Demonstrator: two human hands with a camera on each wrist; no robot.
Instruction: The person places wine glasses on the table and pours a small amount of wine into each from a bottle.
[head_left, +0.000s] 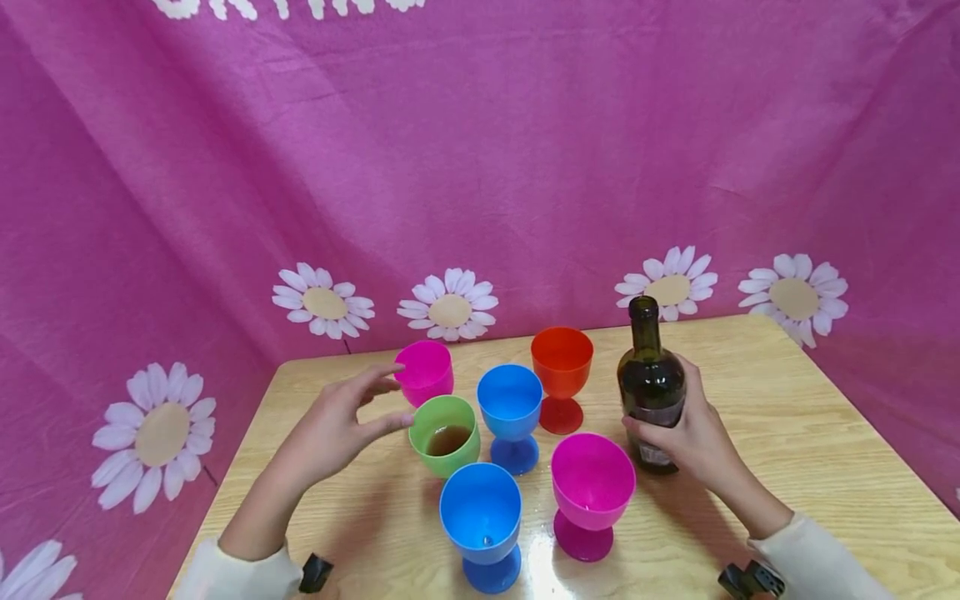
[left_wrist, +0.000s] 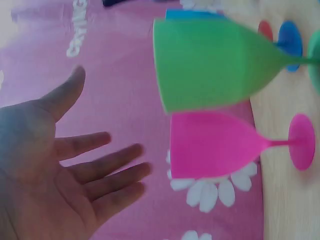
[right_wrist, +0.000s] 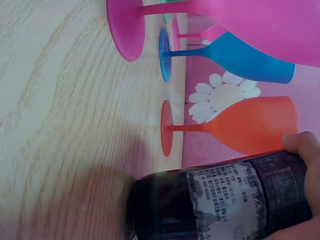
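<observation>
My right hand (head_left: 693, 437) grips a dark glass wine bottle (head_left: 651, 375) around its body, upright at the right of the goblets. In the right wrist view the bottle's printed white label (right_wrist: 227, 200) shows, with the thumb at its upper side. My left hand (head_left: 337, 425) is held with fingers spread beside a green goblet (head_left: 442, 467), which has brown liquid inside. In the left wrist view a gap shows between those fingers (left_wrist: 112, 162) and the green goblet's rim; nothing is in the palm. A magenta goblet (head_left: 426, 375) stands just behind the green one.
Two blue goblets (head_left: 510, 404) (head_left: 481, 512), a red-orange goblet (head_left: 562, 362) and a nearer magenta goblet (head_left: 592, 479) stand between the hands on the wooden table (head_left: 787, 417). Wet drops dot the table around them. A pink cloth (head_left: 480, 167) with daisies hangs behind.
</observation>
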